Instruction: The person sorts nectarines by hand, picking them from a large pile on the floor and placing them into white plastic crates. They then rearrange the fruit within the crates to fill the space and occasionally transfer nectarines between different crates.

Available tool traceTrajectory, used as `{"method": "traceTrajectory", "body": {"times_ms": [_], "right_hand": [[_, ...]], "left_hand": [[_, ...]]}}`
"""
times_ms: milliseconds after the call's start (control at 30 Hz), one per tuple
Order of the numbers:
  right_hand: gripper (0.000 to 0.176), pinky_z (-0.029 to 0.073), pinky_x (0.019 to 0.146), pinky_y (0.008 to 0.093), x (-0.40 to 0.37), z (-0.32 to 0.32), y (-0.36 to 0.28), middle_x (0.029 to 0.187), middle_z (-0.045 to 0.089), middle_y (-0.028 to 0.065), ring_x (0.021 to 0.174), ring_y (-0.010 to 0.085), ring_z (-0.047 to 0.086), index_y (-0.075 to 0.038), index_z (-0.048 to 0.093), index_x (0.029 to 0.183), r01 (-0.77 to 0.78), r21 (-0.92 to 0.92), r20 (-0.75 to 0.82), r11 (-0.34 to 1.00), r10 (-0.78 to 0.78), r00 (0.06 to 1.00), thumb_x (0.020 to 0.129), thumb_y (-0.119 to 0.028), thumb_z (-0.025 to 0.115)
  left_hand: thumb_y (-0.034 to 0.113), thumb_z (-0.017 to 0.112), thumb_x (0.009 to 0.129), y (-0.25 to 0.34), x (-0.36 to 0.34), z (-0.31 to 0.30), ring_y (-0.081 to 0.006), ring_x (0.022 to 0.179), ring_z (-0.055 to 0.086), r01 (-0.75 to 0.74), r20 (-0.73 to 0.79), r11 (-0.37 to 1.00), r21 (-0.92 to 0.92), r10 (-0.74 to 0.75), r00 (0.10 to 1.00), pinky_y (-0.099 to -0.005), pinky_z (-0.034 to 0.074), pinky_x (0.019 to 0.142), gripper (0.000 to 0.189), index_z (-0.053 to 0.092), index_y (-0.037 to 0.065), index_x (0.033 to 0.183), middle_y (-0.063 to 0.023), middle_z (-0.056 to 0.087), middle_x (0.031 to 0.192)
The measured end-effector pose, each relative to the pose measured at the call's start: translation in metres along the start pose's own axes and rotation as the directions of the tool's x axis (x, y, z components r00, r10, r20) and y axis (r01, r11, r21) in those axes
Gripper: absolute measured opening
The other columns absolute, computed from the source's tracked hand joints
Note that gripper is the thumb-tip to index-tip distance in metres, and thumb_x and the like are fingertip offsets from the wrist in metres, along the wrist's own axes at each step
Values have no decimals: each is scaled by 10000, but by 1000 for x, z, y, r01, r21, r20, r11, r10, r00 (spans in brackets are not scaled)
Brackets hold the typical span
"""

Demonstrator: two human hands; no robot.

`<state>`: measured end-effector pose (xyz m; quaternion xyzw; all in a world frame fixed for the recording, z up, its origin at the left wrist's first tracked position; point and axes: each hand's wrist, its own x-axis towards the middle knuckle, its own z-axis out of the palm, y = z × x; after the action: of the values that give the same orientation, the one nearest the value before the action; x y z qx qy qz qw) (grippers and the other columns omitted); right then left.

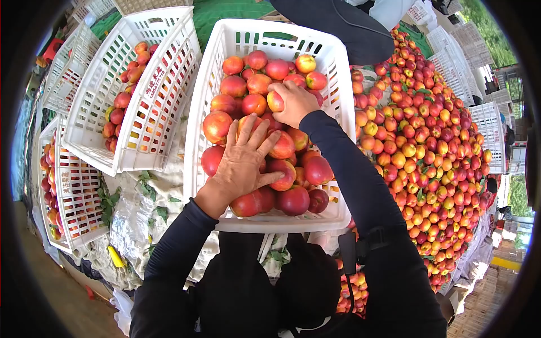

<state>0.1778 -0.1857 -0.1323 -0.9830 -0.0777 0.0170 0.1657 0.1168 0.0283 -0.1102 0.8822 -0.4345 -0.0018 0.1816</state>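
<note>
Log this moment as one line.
left hand: spread over round red-yellow fruit | right hand: curled around one fruit | container: white slotted plastic crate

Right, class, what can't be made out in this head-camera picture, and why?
All in the head view:
1. Most of the white crate floor: buried under nectarines.
2. Fruit surfaces beneath the left hand: covered by its palm.
3. The right hand's palm: turned away.
4. Upper body beyond the dark-clothed leg: cut off by the top edge.

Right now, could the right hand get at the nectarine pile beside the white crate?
Probably yes: only the white crate's right rim stands between the right hand and the nectarine pile, and the way above looks free. It seems to grip a nectarine, though.
</note>
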Motion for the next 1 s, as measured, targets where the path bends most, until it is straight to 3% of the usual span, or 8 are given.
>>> {"method": "traceTrajectory", "body": {"times_ms": [100,167,300,500,633,767,833,1000], "right_hand": [[599,496,890,466,-40,-24,-14,1230,559,171,1085,370,596,-113,499,1230,-234,262,-206,936,291,934,739,-351,747],[592,484,886,485,-79,-35,-16,1195,576,215,1040,384,614,-95,456,1247,-450,439,-85,778,534,841,808,-416,690],[564,476,881,506,-138,-7,-26,1196,553,281,1005,471,602,-111,404,1319,-455,276,-4,846,475,880,920,-488,533],[552,497,824,507,-141,-24,-22,1147,559,249,939,445,621,-129,433,1337,-293,316,69,902,286,956,912,-457,558],[566,522,764,474,-138,-23,-46,1114,571,222,906,415,640,-140,464,1333,-322,66,64,944,318,946,877,-441,612],[543,506,807,490,-138,-10,-25,1121,591,231,933,436,629,-136,493,1306,-369,185,-29,911,380,925,903,-491,570],[526,490,838,473,-129,-5,-8,1142,597,236,951,453,616,-141,515,1280,-486,508,117,711,502,857,945,-545,482],[757,400,1018,381,-122,-18,-6,1223,557,197,1259,281,473,82,455,1264,-549,708,343,444,464,817,930,-597,485]], "left_hand": [[617,694,716,-2,-1,2,-392,1410,241,-10,0,1000,8,10,1000,-589,159,1147,883,446,120,1404,-156,376,1464],[609,700,714,-2,-1,0,-393,1409,243,7,-2,1000,8,-7,1000,-589,163,1146,882,446,120,1404,-155,378,1462],[576,719,713,0,0,1,-393,1406,249,3,1,1000,-9,-3,1000,-589,172,1144,874,446,117,1405,-152,382,1458],[558,726,711,1,0,-3,-398,1407,246,-1,-10,1000,5,1,1000,-587,174,1145,862,458,111,1397,-161,389,1451],[564,717,717,3,0,-4,-398,1410,243,2,15,1000,27,-3,1000,-586,173,1147,858,460,108,1397,-162,387,1453],[565,714,719,2,-1,-3,-399,1411,241,5,8,1000,20,-5,1000,-588,173,1146,851,464,111,1393,-162,391,1449],[566,713,720,2,-1,-2,-401,1412,238,-2,-1,1000,12,2,1000,-592,175,1144,847,465,117,1393,-161,398,1442],[558,707,740,0,-2,1,-406,1392,256,-12,-44,1000,-6,12,999,-618,182,1126,801,483,116,1369,-171,410,1417]]}}
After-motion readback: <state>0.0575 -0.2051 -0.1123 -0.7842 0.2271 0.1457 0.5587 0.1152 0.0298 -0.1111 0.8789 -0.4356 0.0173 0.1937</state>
